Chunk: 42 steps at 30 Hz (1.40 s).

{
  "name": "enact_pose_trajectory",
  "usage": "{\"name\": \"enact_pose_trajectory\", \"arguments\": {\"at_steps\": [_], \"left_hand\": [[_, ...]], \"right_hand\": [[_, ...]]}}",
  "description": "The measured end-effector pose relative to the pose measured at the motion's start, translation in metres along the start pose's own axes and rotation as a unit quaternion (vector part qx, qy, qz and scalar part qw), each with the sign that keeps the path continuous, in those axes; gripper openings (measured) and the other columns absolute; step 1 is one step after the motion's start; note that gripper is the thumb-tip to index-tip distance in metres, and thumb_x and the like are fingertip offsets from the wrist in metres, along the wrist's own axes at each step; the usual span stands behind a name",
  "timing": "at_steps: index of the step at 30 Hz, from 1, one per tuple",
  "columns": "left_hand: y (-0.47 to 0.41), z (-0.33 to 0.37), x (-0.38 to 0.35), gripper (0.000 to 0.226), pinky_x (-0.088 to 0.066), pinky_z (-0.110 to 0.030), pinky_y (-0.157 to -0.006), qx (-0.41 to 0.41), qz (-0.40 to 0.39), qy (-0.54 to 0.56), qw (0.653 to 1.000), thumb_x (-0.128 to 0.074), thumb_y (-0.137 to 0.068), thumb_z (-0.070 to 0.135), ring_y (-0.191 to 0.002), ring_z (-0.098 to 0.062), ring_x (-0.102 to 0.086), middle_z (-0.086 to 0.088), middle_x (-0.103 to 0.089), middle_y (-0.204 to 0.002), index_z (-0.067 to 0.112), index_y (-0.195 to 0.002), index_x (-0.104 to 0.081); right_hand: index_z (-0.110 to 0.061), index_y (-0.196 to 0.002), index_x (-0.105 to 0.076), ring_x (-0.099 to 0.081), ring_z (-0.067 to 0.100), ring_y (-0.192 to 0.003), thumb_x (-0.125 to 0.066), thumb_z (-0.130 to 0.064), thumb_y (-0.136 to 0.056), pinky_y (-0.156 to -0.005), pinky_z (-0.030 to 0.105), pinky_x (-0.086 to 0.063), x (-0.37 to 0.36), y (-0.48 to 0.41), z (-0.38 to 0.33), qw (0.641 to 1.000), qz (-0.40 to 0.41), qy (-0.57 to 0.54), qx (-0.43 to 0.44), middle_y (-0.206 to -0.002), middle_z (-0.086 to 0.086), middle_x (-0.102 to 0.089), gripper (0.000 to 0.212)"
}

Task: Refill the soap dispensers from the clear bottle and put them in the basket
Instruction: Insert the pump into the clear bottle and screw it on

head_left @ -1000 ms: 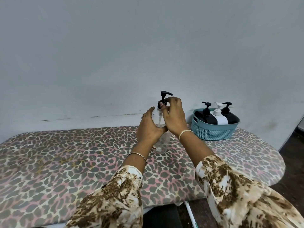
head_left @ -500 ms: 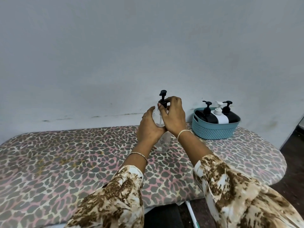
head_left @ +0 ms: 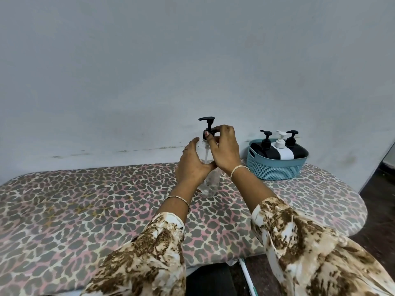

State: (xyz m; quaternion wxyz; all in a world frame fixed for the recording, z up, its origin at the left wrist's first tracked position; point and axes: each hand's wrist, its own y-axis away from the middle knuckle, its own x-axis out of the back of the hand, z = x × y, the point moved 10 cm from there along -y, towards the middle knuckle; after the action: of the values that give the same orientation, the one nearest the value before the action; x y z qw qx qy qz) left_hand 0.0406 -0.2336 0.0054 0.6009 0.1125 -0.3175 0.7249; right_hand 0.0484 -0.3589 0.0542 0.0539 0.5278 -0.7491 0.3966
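Centre frame: braced by left grip (head_left: 192,165) curled round clear bottle (head_left: 210,182) — pinched at base of pump (head_left: 207,121) by right grip (head_left: 224,150), presumably for twisting.

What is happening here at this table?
A person works on a clear bottle standing on the patterned table. The left hand holds its body, and the right hand pinches the collar of its black pump. Three dispensers, two black and one white, already sit in the blue basket at the right.
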Motion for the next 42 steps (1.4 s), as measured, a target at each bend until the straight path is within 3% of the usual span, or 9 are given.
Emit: {"name": "enact_pose_trajectory", "arguments": {"at_steps": [7,14,17,21,25,28,31,35,42], "left_hand": [[0.0,0.001,0.001,0.09,-0.051,-0.045,-0.09,-0.015,0.01,0.014,1.0,-0.08,-0.065,0.048,-0.121,-0.019,-0.053,0.003,-0.052,-0.136,0.03,-0.14,-0.033],[-0.002,-0.008,-0.001,0.094,-0.052,-0.041,-0.091,-0.028,0.04,0.046,0.998,-0.082,-0.061,0.051,-0.124,-0.013,-0.05,0.008,-0.047,-0.141,0.034,-0.14,-0.033],[-0.003,-0.008,-0.001,0.093,-0.052,-0.039,-0.09,-0.043,0.053,0.049,0.996,-0.082,-0.061,0.049,-0.123,-0.012,-0.051,0.008,-0.048,-0.14,0.033,-0.14,-0.035],[-0.005,-0.008,0.001,0.093,-0.051,-0.036,-0.09,-0.06,0.052,0.03,0.996,-0.08,-0.06,0.052,-0.121,-0.009,-0.051,0.011,-0.048,-0.139,0.033,-0.14,-0.035],[-0.004,-0.004,0.007,0.094,-0.05,-0.029,-0.087,-0.059,0.04,0.005,0.997,-0.072,-0.057,0.064,-0.117,-0.007,-0.053,0.01,-0.052,-0.136,0.033,-0.139,-0.038],[-0.005,0.001,0.01,0.096,-0.051,-0.034,-0.09,-0.04,0.023,-0.023,0.999,-0.074,-0.057,0.068,-0.118,-0.009,-0.054,0.009,-0.054,-0.134,0.032,-0.14,-0.039],[-0.008,0.004,0.012,0.101,-0.051,-0.04,-0.092,0.011,-0.032,-0.032,0.999,-0.07,-0.054,0.074,-0.122,-0.011,-0.052,0.009,-0.052,-0.138,0.033,-0.141,-0.036],[-0.012,0.013,0.019,0.099,-0.05,-0.038,-0.093,0.061,-0.101,-0.053,0.992,-0.067,-0.059,0.076,-0.122,-0.012,-0.053,0.01,-0.049,-0.141,0.03,-0.141,-0.038],[-0.025,0.026,0.029,0.088,-0.051,-0.035,-0.091,0.112,-0.156,-0.154,0.969,-0.07,-0.062,0.073,-0.12,-0.012,-0.056,0.014,-0.054,-0.137,0.033,-0.136,-0.045]], "right_hand": [[-0.012,-0.128,-0.052,-0.058,0.023,-0.108,-0.038,-0.03,-0.102,-0.09,0.031,-0.043,0.0,0.003,-0.004,0.999,-0.001,0.035,0.031,-0.134,0.007,-0.041,0.034],[-0.018,-0.107,-0.055,-0.06,0.005,-0.087,-0.061,-0.039,-0.091,-0.088,0.033,-0.051,0.003,0.0,0.005,0.997,0.037,-0.063,0.001,-0.113,-0.007,-0.043,0.027],[-0.021,-0.109,-0.058,-0.061,0.005,-0.09,-0.059,-0.04,-0.092,-0.091,0.034,-0.051,0.001,-0.003,0.007,0.997,0.031,-0.077,0.008,-0.125,-0.004,-0.046,0.026],[-0.016,-0.127,-0.057,-0.058,0.001,-0.098,-0.047,-0.034,-0.099,-0.095,0.031,-0.048,-0.002,-0.003,0.004,0.998,-0.008,-0.055,0.039,-0.142,-0.004,-0.038,0.034],[-0.013,-0.12,-0.061,-0.059,0.0,-0.102,-0.058,-0.029,-0.095,-0.092,0.029,-0.052,-0.004,-0.007,0.01,0.993,-0.032,-0.111,0.023,-0.132,-0.004,-0.045,0.03],[-0.014,-0.109,-0.065,-0.057,0.005,-0.107,-0.069,-0.029,-0.087,-0.089,0.03,-0.055,-0.001,-0.014,0.015,0.991,-0.032,-0.128,-0.016,-0.12,-0.003,-0.048,0.026],[-0.018,-0.105,-0.063,-0.057,0.008,-0.108,-0.072,-0.031,-0.084,-0.09,0.031,-0.054,-0.002,-0.017,0.013,0.989,-0.072,-0.121,-0.048,-0.117,-0.005,-0.048,0.026],[-0.008,-0.122,-0.058,-0.05,0.008,-0.118,-0.065,-0.02,-0.09,-0.099,0.018,-0.045,-0.007,-0.016,0.004,0.976,-0.182,-0.098,-0.074,-0.131,-0.001,-0.042,0.035],[-0.005,-0.13,-0.054,-0.046,0.021,-0.124,-0.057,-0.01,-0.094,-0.105,0.038,-0.044,-0.01,-0.018,-0.001,0.955,-0.269,-0.061,-0.113,-0.132,0.008,-0.042,0.037]]}}
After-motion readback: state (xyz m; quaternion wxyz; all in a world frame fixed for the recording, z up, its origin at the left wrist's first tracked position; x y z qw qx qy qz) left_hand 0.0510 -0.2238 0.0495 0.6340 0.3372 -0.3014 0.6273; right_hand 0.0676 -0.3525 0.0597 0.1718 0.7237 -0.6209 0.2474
